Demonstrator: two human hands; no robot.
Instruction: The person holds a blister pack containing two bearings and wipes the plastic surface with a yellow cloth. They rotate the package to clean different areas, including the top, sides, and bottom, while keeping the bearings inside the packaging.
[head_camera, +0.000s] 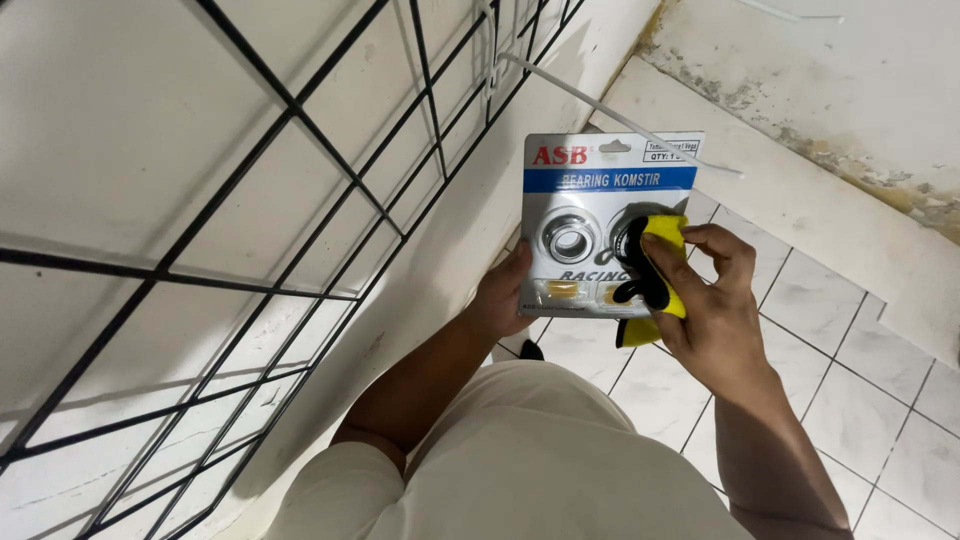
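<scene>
Yellow-black cloth (655, 262), silver-blue blister pack (585, 215)

Pretty bright, even indoor light, nothing harsh. The black wire grid (250, 230) throws soft grey shadows onto the white wall (120, 110) behind it, so the light comes from off the wall. Bit of glare on the plastic package (590, 230) just right of the grid. Wide-angle lens bends the grid lines toward the edges. Focus is mostly sharp.

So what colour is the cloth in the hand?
Yellow with black, pressed by the right hand onto the blister pack; the cloth shows in the head view.
</scene>
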